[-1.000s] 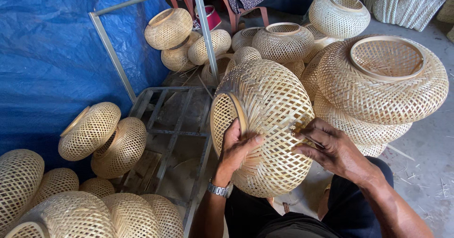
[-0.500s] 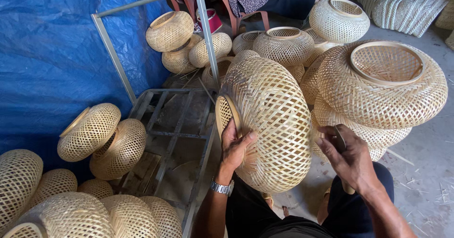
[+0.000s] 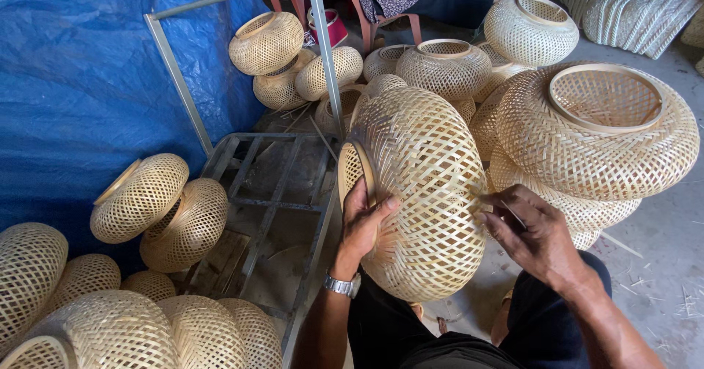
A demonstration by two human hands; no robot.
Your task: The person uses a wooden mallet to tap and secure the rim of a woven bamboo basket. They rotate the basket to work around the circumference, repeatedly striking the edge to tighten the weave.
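Steadying a woven bamboo lampshade (image 3: 422, 193) on the lap at frame centre, the left hand (image 3: 364, 226) is curling over its round rim at nine o'clock, thumb pressed on the weave. The right hand (image 3: 529, 231), at three o'clock, is pinching a thin bamboo strip (image 3: 513, 213) against the shade's side. This looks like finishing loose weave ends; tucking the strip in calls for fine fingertip control. Finished shades (image 3: 598, 131) are piling up at one o'clock.

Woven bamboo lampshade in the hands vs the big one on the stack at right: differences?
The held woven bamboo lampshade is tipped on edge, its ring facing left, gripped by the left hand. The large woven bamboo lampshade on the stack sits level, ring up, untouched, and looks wider. Both share pale open lattice weave.
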